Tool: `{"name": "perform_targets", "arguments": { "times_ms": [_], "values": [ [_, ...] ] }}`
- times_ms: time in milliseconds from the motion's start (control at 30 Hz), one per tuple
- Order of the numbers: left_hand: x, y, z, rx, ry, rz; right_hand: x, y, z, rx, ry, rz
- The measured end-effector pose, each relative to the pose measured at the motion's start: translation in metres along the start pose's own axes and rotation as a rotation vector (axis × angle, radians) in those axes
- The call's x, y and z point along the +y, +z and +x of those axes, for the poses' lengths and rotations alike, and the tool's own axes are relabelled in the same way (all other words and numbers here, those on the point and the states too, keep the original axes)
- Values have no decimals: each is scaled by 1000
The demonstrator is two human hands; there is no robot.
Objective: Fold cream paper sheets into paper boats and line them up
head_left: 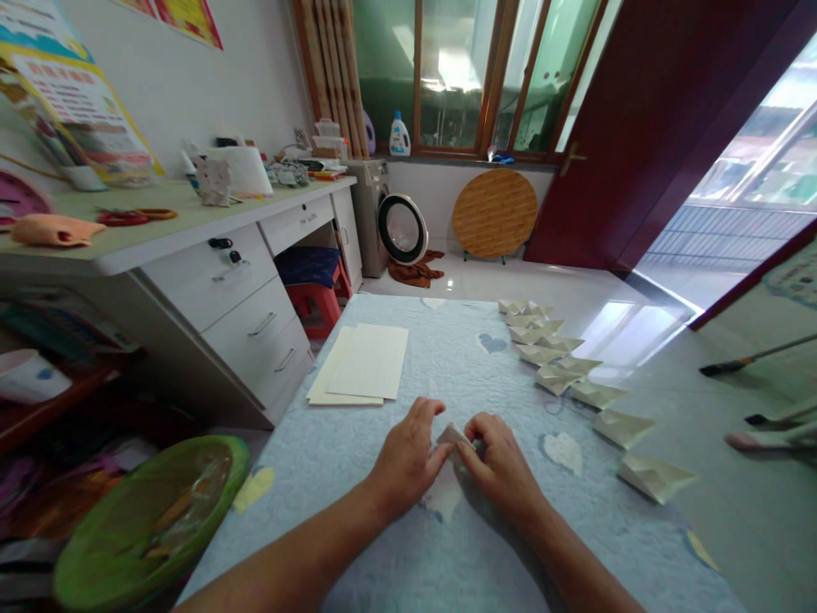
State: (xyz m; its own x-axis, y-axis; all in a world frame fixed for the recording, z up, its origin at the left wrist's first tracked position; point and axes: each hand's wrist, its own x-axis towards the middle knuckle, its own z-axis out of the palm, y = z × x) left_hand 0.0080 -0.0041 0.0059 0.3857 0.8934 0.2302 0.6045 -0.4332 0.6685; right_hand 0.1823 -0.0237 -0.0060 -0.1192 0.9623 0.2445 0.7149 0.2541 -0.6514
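Note:
A small piece of folded cream paper (pixel 454 436) stands between my left hand (pixel 408 455) and my right hand (pixel 498 468), and the fingers of both hands pinch it from either side. Most of the fold is hidden by my fingers. Both hands rest just above a pale blue quilted mat (pixel 306 511) with heart patches. A row of several folded paper boats (pixel 562 375) runs along the mat's right edge. Farther ahead lies a stack of cream paper sheets (pixel 363 362).
A white desk with drawers (pixel 210 289) holding scissors (pixel 135 216) stands at the left, with a green basket (pixel 150 524) below it. A washing machine (pixel 401 223) and a round wooden board (pixel 494 213) stand ahead. A bare foot (pixel 753 440) and a broom (pixel 746 358) are at the right.

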Motion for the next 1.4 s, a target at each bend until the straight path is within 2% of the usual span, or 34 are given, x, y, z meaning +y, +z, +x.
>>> {"name": "perform_targets", "arguments": {
  "times_ms": [167,233,367,433,533,700,800,933,1067,1167,1267,1400],
  "values": [
    [0,-6,4,-49,58,-339,-4,-2,-1,52,-110,156],
    [2,-6,5,-54,-6,-457,-4,-4,-1,82,-120,208],
    [3,-2,6,-74,-171,-869,-4,-7,2,112,-105,293],
    [2,1,6,-98,-194,-947,-5,-7,2,128,-130,308],
    [1,2,6,-98,-130,-801,-6,-7,1,150,-187,285],
    [2,0,5,126,137,-247,-5,-8,-1,163,-242,59],
    [2,1,5,162,247,-10,-3,-9,0,170,-246,-107],
    [0,4,7,58,341,245,-1,-6,1,124,-246,-273],
    [0,5,6,-87,374,423,0,-2,-1,-10,-208,-333],
    [0,2,4,-175,365,451,2,-7,-4,-101,-158,-236],
    [0,0,3,-228,317,423,6,-16,-4,-139,-127,-123],
    [-3,-1,5,-225,236,331,12,-24,-2,-177,-114,-70]
  ]
}}
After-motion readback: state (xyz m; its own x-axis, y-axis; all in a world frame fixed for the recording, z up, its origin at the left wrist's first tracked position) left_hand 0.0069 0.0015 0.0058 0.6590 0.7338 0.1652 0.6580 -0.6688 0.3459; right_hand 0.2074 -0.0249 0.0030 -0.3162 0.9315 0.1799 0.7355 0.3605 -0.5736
